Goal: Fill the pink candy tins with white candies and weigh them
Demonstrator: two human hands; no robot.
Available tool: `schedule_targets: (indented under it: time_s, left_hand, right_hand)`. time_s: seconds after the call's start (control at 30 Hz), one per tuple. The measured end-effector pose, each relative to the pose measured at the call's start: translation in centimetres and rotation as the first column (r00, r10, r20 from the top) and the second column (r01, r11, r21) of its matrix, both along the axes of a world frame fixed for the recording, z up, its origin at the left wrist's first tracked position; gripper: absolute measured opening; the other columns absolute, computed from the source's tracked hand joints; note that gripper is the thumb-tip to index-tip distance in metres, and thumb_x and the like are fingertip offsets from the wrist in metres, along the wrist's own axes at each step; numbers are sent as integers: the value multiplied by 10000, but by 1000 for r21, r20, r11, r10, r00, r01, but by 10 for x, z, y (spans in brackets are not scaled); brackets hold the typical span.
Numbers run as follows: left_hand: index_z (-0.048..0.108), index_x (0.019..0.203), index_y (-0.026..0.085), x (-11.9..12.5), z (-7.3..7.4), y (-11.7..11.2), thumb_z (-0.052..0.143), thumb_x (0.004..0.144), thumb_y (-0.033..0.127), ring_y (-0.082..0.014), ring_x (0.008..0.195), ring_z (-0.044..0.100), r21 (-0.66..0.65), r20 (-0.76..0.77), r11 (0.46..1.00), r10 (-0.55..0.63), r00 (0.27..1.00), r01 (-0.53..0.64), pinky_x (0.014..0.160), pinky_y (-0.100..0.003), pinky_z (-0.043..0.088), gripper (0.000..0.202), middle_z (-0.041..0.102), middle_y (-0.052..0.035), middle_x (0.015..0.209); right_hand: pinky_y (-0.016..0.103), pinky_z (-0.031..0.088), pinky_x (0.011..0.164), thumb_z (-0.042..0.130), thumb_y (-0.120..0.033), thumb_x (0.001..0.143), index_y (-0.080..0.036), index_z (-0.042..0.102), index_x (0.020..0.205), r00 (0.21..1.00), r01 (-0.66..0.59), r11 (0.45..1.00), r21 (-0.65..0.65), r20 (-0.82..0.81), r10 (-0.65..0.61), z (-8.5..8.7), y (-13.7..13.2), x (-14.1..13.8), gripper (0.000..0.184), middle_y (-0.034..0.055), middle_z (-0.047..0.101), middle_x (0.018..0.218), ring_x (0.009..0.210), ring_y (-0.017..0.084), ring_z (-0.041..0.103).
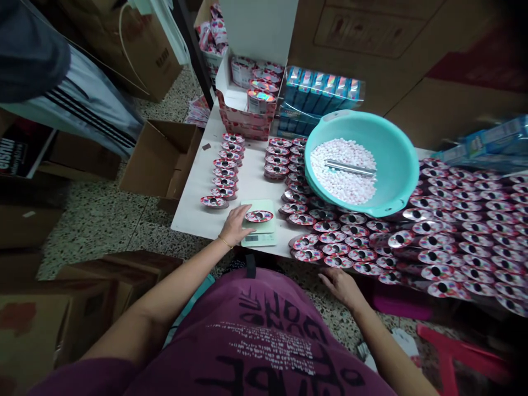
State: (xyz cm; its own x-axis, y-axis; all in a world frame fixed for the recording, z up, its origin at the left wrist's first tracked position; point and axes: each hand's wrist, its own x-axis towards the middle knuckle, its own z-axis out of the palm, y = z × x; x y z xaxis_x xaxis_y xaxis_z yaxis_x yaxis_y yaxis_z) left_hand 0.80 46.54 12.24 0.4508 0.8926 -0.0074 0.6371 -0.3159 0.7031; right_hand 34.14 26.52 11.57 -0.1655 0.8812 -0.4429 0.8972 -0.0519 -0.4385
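A small pouch [259,216] with a red-patterned oval top and a dark hole stands on a pale green kitchen scale [259,240]. My left hand [235,226] is at the pouch's left end, thumb and fingers apart on either side of it; whether they touch it I cannot tell. In front of the table edge, my right hand [341,287] hangs with its fingers loosely apart and nothing visible in them. Left of the scale runs a column of similar pouches [225,181]. To the right, a turquoise basin [396,159] contains small white and pinkish pellets [342,159] and a metal tube [350,167].
Many more pouches [433,242] crowd the table's right side. Behind stand an open display box [247,124] with pouches and blue wrapped packs [322,91]. An open carton [160,154] sits left of the white table [187,212]. Another person's striped trouser leg [91,104] is at upper left.
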Motion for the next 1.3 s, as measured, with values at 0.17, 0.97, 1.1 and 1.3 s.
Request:
schedule_targets:
  time_s: [0.17,0.97,1.1,1.3]
  left_hand:
    - [509,1107,165,12,4,0,541,743,188,-228,1009,491,-16,-46,999,-48,998,47,908,-374,389,366,562,-91,1063]
    - [501,1111,146,-55,-17,-37,479,772,241,-214,999,524,-111,47,944,317,947,-311,900,-391,419,352,522,-122,1119]
    - [445,1228,136,-25,-40,-21,470,799,328,-224,1133,477,-533,158,771,494,855,-348,959,-367,378,471,478,-140,1265]
    - [290,1345,168,-12,-48,6,467,811,422,-237,1223,390,-736,251,621,620,743,-269,935,-372,404,617,377,-122,1364]
  right_hand:
    - [307,474,757,349,-359,870,-215,633,928,987,-50,997,52,-151,57,13,12,-38,323,64,650,899,848,183,598]
    - [314,332,739,500,-138,784,-222,636,911,898,-350,858,377,394,193,26,37,-44,204,67,524,1139,935,206,428]
    - [327,309,804,477,-193,819,-211,628,895,930,-330,840,431,300,212,59,63,-76,170,66,515,1147,1005,209,402]
    - [342,293,777,423,-182,845,-180,607,886,912,-396,797,456,298,283,60,153,-152,189,81,509,1134,957,210,398]
